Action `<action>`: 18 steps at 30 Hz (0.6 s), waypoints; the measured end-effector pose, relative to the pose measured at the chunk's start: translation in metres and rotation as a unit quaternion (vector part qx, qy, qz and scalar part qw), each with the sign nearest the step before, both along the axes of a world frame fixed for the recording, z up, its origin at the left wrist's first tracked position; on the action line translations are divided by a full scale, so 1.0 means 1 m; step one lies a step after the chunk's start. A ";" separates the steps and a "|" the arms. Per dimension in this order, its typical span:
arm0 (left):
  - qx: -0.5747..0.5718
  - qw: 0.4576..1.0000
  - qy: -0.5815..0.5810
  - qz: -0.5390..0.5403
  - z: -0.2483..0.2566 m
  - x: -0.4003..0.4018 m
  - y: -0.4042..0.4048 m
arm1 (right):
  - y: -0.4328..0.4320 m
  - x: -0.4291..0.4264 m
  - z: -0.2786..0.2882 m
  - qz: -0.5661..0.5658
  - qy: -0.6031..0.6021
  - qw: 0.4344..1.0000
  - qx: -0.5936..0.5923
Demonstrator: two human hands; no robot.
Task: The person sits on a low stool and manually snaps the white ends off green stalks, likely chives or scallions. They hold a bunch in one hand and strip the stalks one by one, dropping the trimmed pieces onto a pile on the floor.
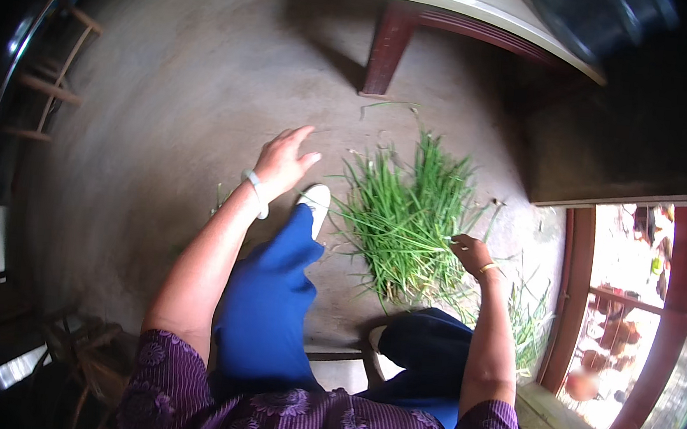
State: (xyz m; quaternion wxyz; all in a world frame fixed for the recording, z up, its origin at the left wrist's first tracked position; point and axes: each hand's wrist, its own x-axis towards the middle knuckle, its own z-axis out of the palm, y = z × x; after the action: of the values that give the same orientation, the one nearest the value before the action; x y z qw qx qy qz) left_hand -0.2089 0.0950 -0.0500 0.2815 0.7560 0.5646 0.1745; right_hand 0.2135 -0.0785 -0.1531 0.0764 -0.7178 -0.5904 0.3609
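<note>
A loose heap of long, thin green leafy stalks (407, 202), like chives or garlic greens, lies on the concrete floor before me. At its right side my right hand (471, 255) has its fingers closed on the pale ends of a few green stalks (424, 242), which stretch left across the heap. My left hand (284, 162), above the floor left of the heap, is empty with thumb and fingers apart. A pale bangle (255, 193) circles the left wrist. More green stalks (528, 322) lie right of my right forearm, partly hidden by it.
A table with a dark red leg (390, 48) stands ahead, bearing a dark container (604, 22). Right is a red-framed doorway (574, 299) with several chickens (617, 334) beyond. Wooden furniture (52, 87) stands far left. My white shoe (318, 203) is beside the heap.
</note>
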 end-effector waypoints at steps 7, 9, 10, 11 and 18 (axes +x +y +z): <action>-0.057 0.974 -0.151 -0.159 0.099 0.158 -0.060 | -0.039 0.051 -0.064 -0.093 -0.037 0.992 -0.070; -0.054 0.969 -0.155 -0.187 0.091 0.170 -0.074 | -0.053 0.074 -0.095 -0.162 -0.015 0.985 -0.053; -0.045 0.972 -0.152 -0.176 0.078 0.170 -0.080 | -0.055 0.077 -0.103 -0.183 -0.025 0.981 -0.056; -0.047 0.970 -0.156 -0.182 0.060 0.167 -0.080 | -0.055 0.079 -0.110 -0.195 -0.062 0.976 -0.079; 0.009 0.970 -0.056 -0.235 0.047 0.197 -0.063 | -0.089 0.066 -0.198 -0.497 0.046 0.854 -0.147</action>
State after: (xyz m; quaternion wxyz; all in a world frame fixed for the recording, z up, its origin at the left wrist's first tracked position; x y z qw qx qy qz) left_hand -0.0121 0.0325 -0.0029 0.3388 0.8589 0.3534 0.1505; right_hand 0.2796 -0.1673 -0.3509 0.1661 -0.9012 -0.0911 0.3899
